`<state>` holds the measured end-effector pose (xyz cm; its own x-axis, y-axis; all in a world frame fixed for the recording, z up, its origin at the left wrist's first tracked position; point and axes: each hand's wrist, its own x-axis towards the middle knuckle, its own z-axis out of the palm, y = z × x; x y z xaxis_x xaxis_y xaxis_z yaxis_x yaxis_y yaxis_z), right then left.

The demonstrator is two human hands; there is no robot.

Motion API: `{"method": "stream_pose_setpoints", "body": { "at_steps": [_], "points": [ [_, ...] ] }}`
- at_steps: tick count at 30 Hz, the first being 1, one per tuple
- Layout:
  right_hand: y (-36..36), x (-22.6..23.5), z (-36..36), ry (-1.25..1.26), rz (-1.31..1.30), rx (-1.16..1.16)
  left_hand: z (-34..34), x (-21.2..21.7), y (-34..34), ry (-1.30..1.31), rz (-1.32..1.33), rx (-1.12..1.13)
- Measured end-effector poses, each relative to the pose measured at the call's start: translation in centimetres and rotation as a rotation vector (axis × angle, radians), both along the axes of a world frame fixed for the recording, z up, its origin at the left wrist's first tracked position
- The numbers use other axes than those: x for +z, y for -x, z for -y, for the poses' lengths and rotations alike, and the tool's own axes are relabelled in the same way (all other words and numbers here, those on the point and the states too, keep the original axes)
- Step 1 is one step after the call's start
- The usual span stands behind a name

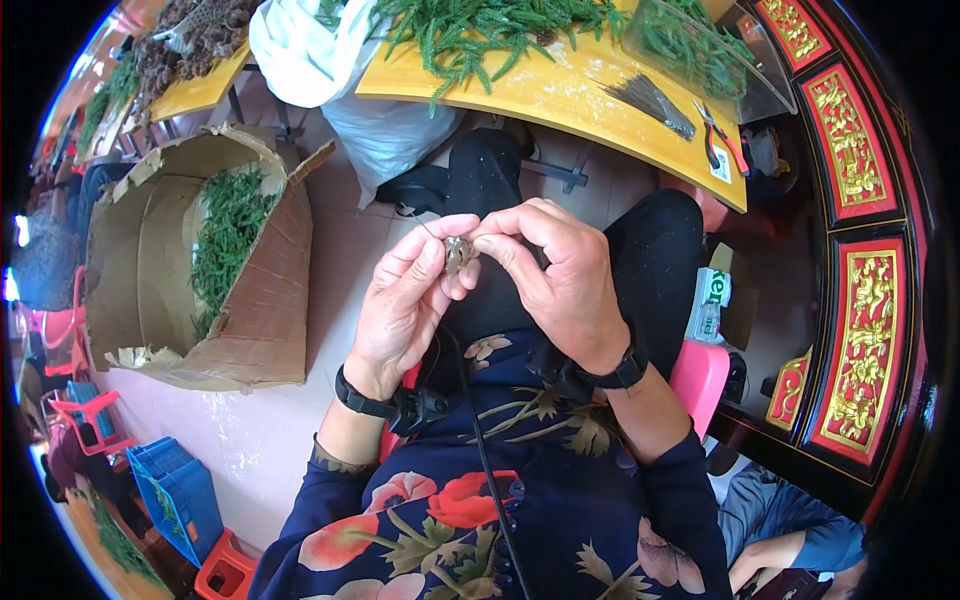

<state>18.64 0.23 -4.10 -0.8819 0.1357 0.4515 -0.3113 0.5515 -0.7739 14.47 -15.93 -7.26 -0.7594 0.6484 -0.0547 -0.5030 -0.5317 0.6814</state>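
Above my lap, my left hand holds a small brown pine cone between thumb and fingers. A thin dark wire sticks out from the cone past my left fingertips, toward the upper left. My right hand is closed in a pinch, thumb and forefinger pressed together at the cone's right side. Whatever lies between those fingertips is too small or hidden to make out. On the yellow table ahead rest a bundle of thin dark wires and pliers with red and black handles.
Green artificial sprigs are heaped on the table. To the left stands a torn cardboard box with more greenery, a white bag beyond it. A blue crate sits lower left. Carved red-and-gold panels line the right; another person's arm shows lower right.
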Motion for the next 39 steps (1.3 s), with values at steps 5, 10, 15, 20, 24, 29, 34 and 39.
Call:
{"method": "stream_pose_setpoints", "body": {
  "at_steps": [5,10,15,20,24,29,34,39],
  "points": [
    [-0.1,0.0,-0.1,0.004,0.024,-0.01,-0.2,0.4,0.0,0.002,0.033,0.008],
    [-0.3,-0.1,0.0,0.02,0.033,-0.025,-0.2,0.3,0.0,-0.014,0.026,-0.013],
    [-0.3,-0.2,0.1,0.03,0.025,-0.027,-0.1,0.2,-0.1,-0.016,0.004,-0.034],
    [-0.4,-0.2,0.1,0.028,0.022,-0.042,-0.2,0.1,-0.1,0.003,-0.01,-0.062],
    [-0.5,-0.4,0.2,0.025,0.013,-0.052,-0.2,0.0,0.1,0.01,0.005,-0.07],
    [-0.4,-0.4,0.5,0.029,-0.009,-0.065,-0.2,0.0,0.0,0.037,-0.016,-0.048],
    [-0.5,-0.8,0.4,0.05,0.022,-0.063,-0.1,-0.3,0.0,0.094,-0.078,-0.063],
    [-0.3,-1.1,-0.2,0.173,0.086,-0.024,-0.5,-0.4,-0.2,0.0,0.005,-0.04]
  ]
}}
